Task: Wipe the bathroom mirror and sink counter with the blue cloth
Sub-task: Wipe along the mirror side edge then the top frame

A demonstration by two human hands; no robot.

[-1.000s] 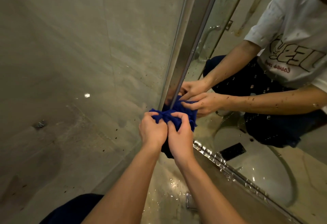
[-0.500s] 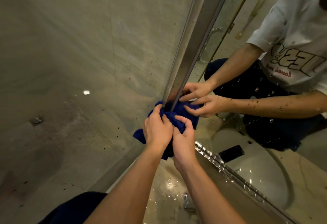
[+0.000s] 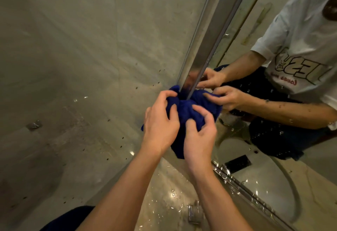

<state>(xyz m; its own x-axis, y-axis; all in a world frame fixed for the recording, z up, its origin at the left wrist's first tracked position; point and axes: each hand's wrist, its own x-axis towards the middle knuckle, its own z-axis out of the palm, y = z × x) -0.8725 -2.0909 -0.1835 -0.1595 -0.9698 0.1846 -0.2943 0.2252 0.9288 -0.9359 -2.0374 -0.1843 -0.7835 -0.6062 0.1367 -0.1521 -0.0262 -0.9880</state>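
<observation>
Head view, one item in use: blue cloth (image 3: 189,110), bunched into an uneven wad at the corner where the mirror's metal frame strip (image 3: 207,48) comes down to the counter. The wad's long axis runs roughly from the foot of the strip, far end, toward the person, near end; its upper folds press against the base of the strip and its lower tail hangs down behind the wrists toward the wet counter (image 3: 164,185). Left hand (image 3: 160,121): fingers curled over the left side of the cloth, thumb dug into the folds, gripping it. Right hand (image 3: 199,134): fingers bent and hooked into the near right side of the wad, thumb pinching a fold; the two hands sit side by side, touching or nearly so. Mirror (image 3: 273,103), to the right of the strip: speckled with droplets, reflecting both hands on the cloth, a white printed T-shirt and dark trousers. Tiled wall (image 3: 91,48), to the left: pale, spotted with small dark specks. Sink basin rim (image 3: 284,185) shows only as a reflection low in the mirror. Water beads glint on the counter between the forearms.
</observation>
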